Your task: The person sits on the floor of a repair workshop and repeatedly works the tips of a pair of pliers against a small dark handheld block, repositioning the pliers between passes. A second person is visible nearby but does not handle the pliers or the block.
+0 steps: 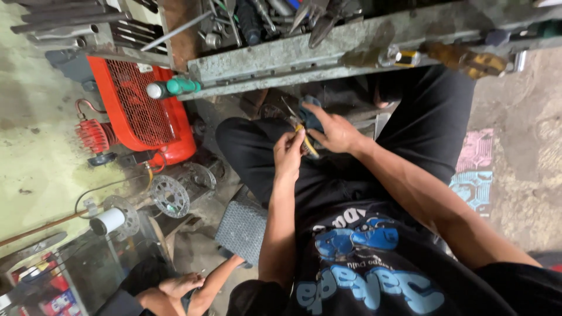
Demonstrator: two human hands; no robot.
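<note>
A yellow-handled tool (307,142) sits pinched in the fingers of the left hand (289,153), held over the person's lap in black trousers (257,158); the right hand (335,130) closes on a small blue part (310,114) just above it, the two hands nearly touching. Behind them runs a worn metal bench edge (328,52); a red compressor (143,108) stands on the floor to the left; another person's hand (178,285) shows at the bottom edge.

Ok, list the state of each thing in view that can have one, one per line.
left hand: closed, pinching a yellow-handled tool
right hand: gripping a dark blue part
red compressor: standing on the floor
green-handled tool: lying at the workbench edge
brake disc: flat on the floor
white roll: on its side
</note>
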